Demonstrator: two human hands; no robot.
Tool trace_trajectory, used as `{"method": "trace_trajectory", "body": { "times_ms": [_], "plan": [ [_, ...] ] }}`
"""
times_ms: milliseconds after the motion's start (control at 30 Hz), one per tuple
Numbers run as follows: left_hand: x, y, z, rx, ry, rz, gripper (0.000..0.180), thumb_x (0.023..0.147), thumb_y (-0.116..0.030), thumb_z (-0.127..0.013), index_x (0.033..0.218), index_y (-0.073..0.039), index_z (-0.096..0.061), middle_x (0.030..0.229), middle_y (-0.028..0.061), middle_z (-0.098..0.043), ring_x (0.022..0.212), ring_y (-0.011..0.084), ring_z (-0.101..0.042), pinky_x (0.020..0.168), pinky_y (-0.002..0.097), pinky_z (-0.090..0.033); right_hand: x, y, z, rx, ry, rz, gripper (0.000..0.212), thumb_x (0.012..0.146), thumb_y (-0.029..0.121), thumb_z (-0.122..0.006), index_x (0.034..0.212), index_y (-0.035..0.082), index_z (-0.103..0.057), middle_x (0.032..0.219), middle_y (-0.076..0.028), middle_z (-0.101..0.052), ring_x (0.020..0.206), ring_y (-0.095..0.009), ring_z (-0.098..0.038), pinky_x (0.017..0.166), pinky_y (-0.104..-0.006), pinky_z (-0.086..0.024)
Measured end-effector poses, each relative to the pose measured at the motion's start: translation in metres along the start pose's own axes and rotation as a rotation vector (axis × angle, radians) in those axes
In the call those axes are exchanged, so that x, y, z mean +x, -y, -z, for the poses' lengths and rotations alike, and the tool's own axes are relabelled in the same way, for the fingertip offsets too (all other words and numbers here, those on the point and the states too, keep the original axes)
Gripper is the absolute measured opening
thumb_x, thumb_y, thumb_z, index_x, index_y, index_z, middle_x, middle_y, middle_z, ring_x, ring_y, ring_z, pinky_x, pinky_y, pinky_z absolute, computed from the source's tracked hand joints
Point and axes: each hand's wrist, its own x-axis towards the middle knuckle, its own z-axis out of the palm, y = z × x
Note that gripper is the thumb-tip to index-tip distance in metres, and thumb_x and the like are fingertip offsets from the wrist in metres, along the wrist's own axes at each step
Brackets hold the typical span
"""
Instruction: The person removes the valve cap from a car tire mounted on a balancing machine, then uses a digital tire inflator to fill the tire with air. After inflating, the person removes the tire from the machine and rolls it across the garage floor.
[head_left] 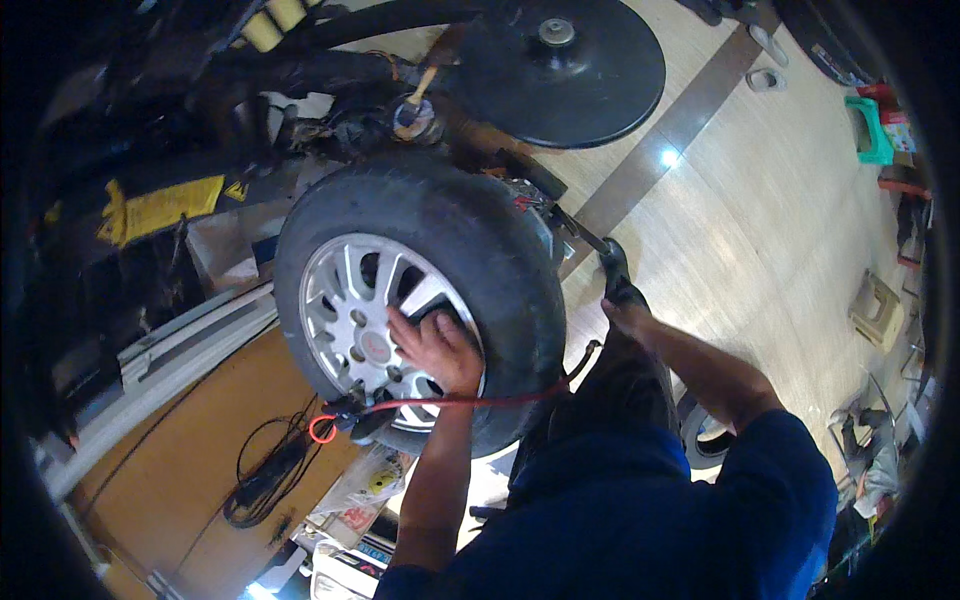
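Observation:
A car wheel [520, 300], a black tyre on a silver multi-spoke rim [345, 262], stands upright and tilted in front of me. My left hand [437, 350] rests against the spokes beside the hub cap, its fingers spread and nothing in it. Across the lower part of the wheel, over my left wrist, runs a red hose [480, 401] with a black end fitting. To the right of the tyre, my right hand [627, 308] is closed round the black grip of a bar [588, 234]. The bar's far end meets metal parts beside the tyre, where detail is hard to make out.
Beyond the wheel is a large black round plate [590, 85]. A brush [424, 85] stands in a small tub behind the tyre. A coiled black cable [270, 480] lies on a brown panel at lower left. A green stool [868, 130] and sandals [766, 80] are at right.

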Motion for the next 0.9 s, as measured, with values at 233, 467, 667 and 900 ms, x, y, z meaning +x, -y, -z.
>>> {"method": "trace_trajectory", "body": {
  "times_ms": [233, 467, 667, 900],
  "plan": [
    [-0.012, 0.013, 0.04, 0.047, 0.295, -0.278, 0.071, 0.094, -0.033, -0.067, 0.149, 0.005, -0.043, 0.164, 0.0362, -0.023, 0.152, 0.0562, -0.022, 0.118, 0.0731, -0.016, -0.091, 0.027, -0.071, 0.981, 0.177, 0.154, 0.022, 0.106, 0.026, -0.056, 0.098, 0.006, -0.06, 0.082, -0.013, -0.064, 0.068, -0.027, -0.061, 0.062, -0.0416, -0.052],
    [-0.074, 0.159, 0.207, -0.311, 0.488, -0.908, 0.033, 0.086, -0.022, -0.075, 0.112, -0.002, -0.071, 0.122, 0.0202, -0.07, 0.118, 0.0371, -0.066, 0.105, 0.0512, -0.051, -0.074, 0.013, -0.088, 0.885, -0.465, 0.343, 0.008, 0.095, 0.0, -0.051, 0.102, 0.0, -0.055, 0.079, -0.013, -0.062, 0.056, -0.022, -0.057, 0.042, -0.0394, -0.044],
    [-0.033, 0.312, 0.255, -0.08, 0.306, -0.363, 0.062, 0.079, 0.004, -0.067, 0.139, 0.0, -0.054, 0.142, 0.0244, -0.057, 0.132, 0.0441, -0.054, 0.115, 0.0544, -0.04, -0.054, 0.021, -0.059, 0.384, -0.639, 0.211, 0.015, 0.088, -0.003, -0.057, 0.073, -0.002, -0.055, 0.067, -0.019, -0.062, 0.049, -0.03, -0.063, 0.034, -0.0444, -0.043],
    [-0.045, 0.336, 0.193, 0.108, 0.384, -0.43, 0.092, 0.075, -0.011, -0.077, 0.156, -0.004, -0.034, 0.147, 0.0211, -0.05, 0.141, 0.0409, -0.045, 0.124, 0.0572, -0.027, -0.084, 0.046, 0.004, -0.983, -0.747, 0.218, 0.019, 0.094, 0.015, -0.059, 0.087, 0.002, -0.07, 0.09, -0.02, -0.073, 0.085, -0.032, -0.073, 0.074, -0.0387, -0.059]
  ]
}}
